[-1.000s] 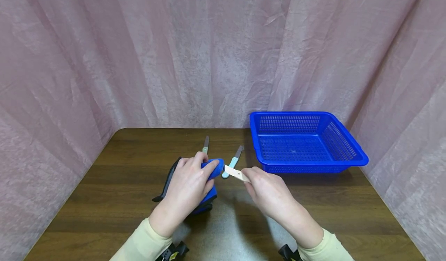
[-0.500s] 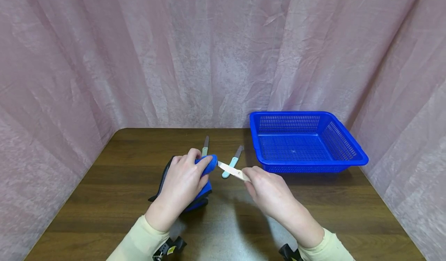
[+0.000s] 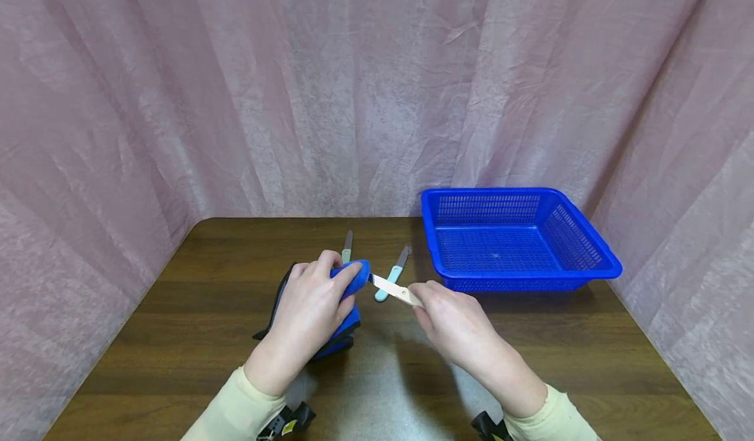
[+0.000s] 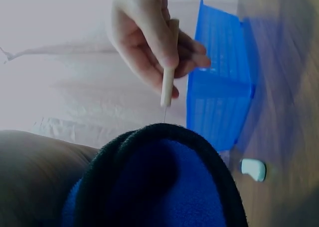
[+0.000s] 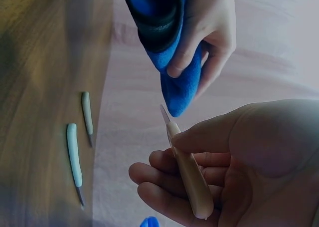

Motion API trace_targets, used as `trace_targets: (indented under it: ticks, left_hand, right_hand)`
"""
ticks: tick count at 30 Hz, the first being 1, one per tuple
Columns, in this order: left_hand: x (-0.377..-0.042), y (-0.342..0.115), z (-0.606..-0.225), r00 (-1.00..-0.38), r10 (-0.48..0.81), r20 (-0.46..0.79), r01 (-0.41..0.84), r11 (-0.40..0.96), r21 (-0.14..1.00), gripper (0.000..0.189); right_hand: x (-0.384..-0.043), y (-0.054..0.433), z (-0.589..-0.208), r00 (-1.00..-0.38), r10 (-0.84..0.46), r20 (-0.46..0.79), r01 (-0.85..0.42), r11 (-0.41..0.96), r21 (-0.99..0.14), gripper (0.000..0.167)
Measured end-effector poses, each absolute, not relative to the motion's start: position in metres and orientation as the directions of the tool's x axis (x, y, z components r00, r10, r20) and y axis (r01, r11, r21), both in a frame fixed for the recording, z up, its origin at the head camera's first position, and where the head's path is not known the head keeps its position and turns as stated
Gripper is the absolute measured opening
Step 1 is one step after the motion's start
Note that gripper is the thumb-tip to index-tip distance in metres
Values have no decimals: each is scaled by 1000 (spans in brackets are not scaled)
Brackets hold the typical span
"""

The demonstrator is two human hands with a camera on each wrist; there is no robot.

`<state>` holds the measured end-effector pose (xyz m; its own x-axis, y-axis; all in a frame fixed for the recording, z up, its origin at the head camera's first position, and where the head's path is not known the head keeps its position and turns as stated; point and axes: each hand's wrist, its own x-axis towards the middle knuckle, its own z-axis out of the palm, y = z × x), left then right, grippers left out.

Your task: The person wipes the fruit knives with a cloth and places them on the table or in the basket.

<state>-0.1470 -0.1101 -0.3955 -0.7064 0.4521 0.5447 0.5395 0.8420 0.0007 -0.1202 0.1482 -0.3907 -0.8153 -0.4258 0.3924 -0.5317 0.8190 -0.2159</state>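
Note:
My left hand [image 3: 309, 307] grips a folded blue cloth [image 3: 355, 284] with black edging, thumb and fingers pinching its blue end. My right hand [image 3: 450, 313] holds a small knife [image 3: 406, 296] by its cream handle, blade pointing left at the cloth. In the right wrist view the short blade of this knife [image 5: 165, 114] shows just below the tip of the cloth [image 5: 180, 95]. The thumb lies along the handle and the fingers are bent beneath it. The left wrist view has the cloth [image 4: 197, 182] filling the foreground.
Beyond the hands, a light blue-handled knife [image 3: 396, 273] and a pale green-handled knife [image 3: 347, 252] lie on the wooden table [image 3: 177, 336]. At the back right stands a blue plastic basket [image 3: 524, 275]. A pink curtain [image 3: 353, 101] hangs behind the table.
My left hand has drawn the cloth left along the blade, baring more metal, then shifted very slightly back right. The right hand and knife stay nearly still.

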Motion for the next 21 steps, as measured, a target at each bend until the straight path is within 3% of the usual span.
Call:
trace_targets:
  ticks: [10,21]
  left_hand:
    - [-133,-91,-396,-642,521,562,615,788,-29,44]
    - [-128,-82,-400,-632,547,549,643,766,-23,46]
  right_hand:
    - [-121,147,-392,-807,-432,402,-542,813,-213,22]
    - [-120,146,-392,-816,-429,388,-534,817,-218,22]
